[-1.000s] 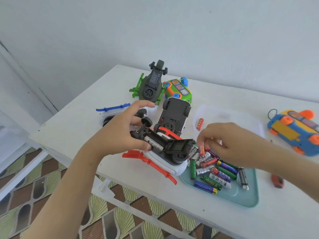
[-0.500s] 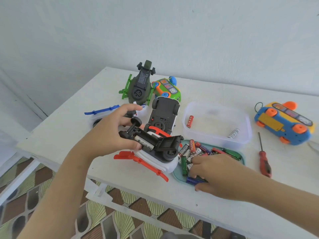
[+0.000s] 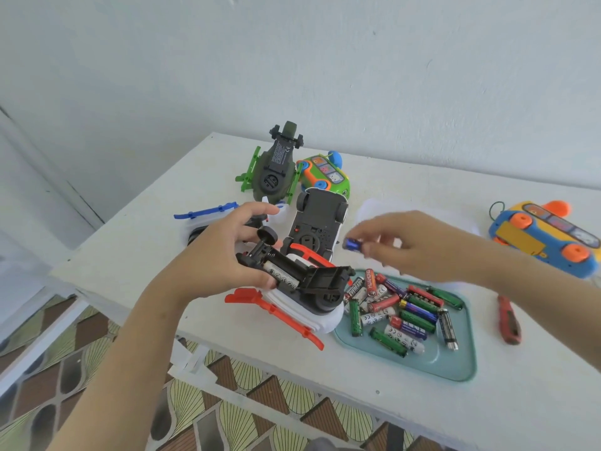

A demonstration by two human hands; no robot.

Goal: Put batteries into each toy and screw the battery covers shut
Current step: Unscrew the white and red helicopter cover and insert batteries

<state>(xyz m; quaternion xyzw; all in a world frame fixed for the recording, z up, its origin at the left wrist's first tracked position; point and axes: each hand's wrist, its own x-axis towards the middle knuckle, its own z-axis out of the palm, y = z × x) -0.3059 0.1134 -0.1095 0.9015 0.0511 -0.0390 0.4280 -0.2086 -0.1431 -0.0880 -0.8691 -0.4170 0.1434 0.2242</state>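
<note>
Battery (image 3: 353, 245), small and blue, is pinched by the right hand (image 3: 419, 247), just right of the left hand (image 3: 214, 258) clamped round the upturned toy (image 3: 325, 317); probably light, stiff, slick (hold it mid-barrel); bay (image 3: 286, 275) lies open beside the left thumb.

Six toys: green helicopter (image 3: 274, 177), blue helicopter (image 3: 208, 212), red helicopter (image 3: 322, 320), one car (image 3: 320, 216), green phone toy (image 3: 327, 174), blue phone toy (image 3: 536, 242). One tray (image 3: 455, 362) with perhaps eighteen batteries (image 3: 409, 312); one blue battery (image 3: 353, 245) aloft, one white battery (image 3: 279, 278) fitted; one screwdriver (image 3: 509, 320).
</note>
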